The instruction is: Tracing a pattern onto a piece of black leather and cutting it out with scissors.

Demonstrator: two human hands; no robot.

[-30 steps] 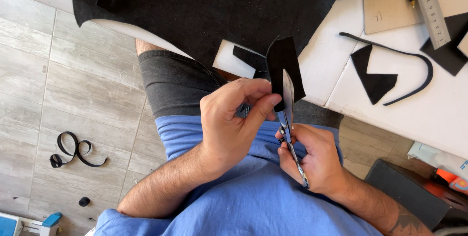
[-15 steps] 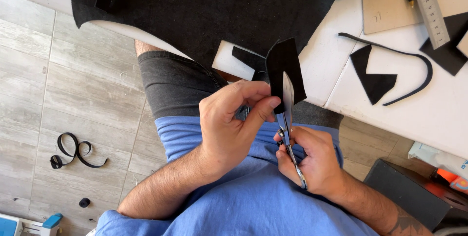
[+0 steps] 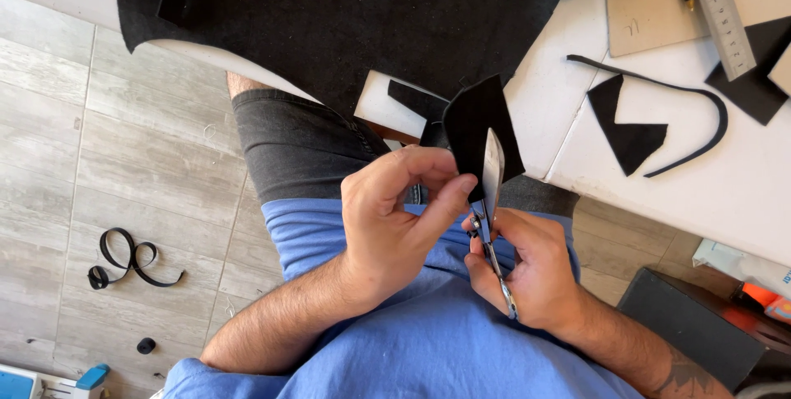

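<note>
My left hand pinches the lower edge of a small black fabric piece, holding it upright over my lap. My right hand grips a pair of metal scissors; their blades point up and lie against the fabric piece. Both hands are close together, above my blue shirt and dark shorts. A large black sheet of the same material hangs over the white table edge just beyond the hands.
On the white table lie a black cut shape, a curved black strip, a brown cardboard template and a metal ruler. A black strap coil lies on the tiled floor. A dark box stands at lower right.
The hands, scissors and fabric piece stay almost in place; the fabric shifts very slightly in my left fingers.
</note>
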